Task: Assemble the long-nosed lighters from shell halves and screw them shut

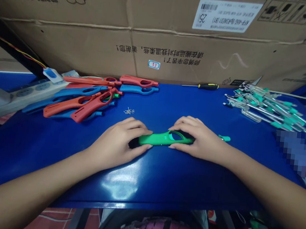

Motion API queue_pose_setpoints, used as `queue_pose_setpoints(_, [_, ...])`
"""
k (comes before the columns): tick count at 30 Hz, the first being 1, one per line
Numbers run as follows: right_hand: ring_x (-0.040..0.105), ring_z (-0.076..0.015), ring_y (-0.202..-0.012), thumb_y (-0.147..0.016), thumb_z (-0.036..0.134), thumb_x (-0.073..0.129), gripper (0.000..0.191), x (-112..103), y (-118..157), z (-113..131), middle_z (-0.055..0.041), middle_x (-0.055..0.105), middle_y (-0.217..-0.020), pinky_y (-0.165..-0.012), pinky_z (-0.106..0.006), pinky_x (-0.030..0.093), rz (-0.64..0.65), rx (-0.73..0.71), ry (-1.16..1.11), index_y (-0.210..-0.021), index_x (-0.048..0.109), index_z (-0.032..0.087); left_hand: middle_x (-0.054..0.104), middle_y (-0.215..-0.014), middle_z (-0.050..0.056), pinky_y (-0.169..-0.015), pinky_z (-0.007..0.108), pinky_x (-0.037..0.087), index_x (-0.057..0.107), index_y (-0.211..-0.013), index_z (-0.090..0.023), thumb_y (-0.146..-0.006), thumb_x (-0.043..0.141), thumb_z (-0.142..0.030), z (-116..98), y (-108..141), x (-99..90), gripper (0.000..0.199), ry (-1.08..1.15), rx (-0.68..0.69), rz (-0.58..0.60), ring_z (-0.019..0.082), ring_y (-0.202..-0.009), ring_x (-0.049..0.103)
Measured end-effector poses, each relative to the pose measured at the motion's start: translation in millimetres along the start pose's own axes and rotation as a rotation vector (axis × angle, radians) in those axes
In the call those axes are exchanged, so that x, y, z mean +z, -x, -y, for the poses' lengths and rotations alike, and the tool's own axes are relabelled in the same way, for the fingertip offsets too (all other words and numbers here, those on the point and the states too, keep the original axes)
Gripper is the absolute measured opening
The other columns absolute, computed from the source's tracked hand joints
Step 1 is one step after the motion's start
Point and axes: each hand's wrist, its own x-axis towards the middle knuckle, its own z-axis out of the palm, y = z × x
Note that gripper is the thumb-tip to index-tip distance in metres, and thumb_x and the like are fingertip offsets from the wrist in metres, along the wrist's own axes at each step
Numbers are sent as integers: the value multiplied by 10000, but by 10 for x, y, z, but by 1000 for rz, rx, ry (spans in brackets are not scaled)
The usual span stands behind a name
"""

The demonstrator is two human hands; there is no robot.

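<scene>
A green lighter casing (154, 139) with an oval trigger opening lies lengthwise between my two hands, just over the blue tabletop. My left hand (123, 138) grips its left end, thumb along the near side and fingers along the far side. Around the narrower right end, my right hand (191, 136) is closed, with thumb and fingers on opposite sides. A bit of turquoise shows inside the opening. Beyond my right wrist a small turquoise tip (225, 138) sticks out; what it belongs to is partly hidden. Several small screws (129, 111) lie beyond my left hand.
Red, orange and blue lighter casings (88, 104) are piled at the left beside a power strip (26, 92). A yellow-black screwdriver (208, 86) lies at the back. Metal lighter rods with turquoise parts (274, 107) are heaped at the right. A cardboard box (94, 50) stands behind the blue table (189, 184).
</scene>
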Motion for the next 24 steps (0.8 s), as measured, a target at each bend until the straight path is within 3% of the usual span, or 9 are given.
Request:
queue_pose_setpoints(5, [610,-255,-1065,-872,466,725,402,2,9,-20,-94,662,-1132,-904,-412,435,0,-26,75,-1180,672,214,689,-1074,76,-870,396,552,702,-1188,-182,-940,667,-344,-1,7,8,298,-77,27,9,231,-975,630])
queue_pose_setpoints(12, [629,-275,-974,-990,412,541,398,-26,8,12,-154,678,-1139,-813,-412,466,29,-245,423,-1230,661,119,702,-999,126,-773,438,588,684,-1185,-90,-954,598,-250,-158,36,33,294,-351,98,10,281,-903,655])
queue_pose_setpoints(16, [644,-275,-931,-999,320,509,364,-30,-20,23,-174,691,-1098,-771,-409,462,29,-314,493,-1227,661,81,706,-999,120,-777,404,591,670,-1213,-96,-967,580,-248,-116,39,53,303,-321,122,-29,258,-900,660])
queue_pose_setpoints(24, [648,-246,-923,-1041,342,427,362,-56,-19,11,-148,710,-1090,-757,-375,419,30,-319,476,-1198,668,122,700,-1033,105,-806,375,578,649,-1246,-111,-1010,546,-305,-34,37,42,322,-261,163,-36,234,-924,644])
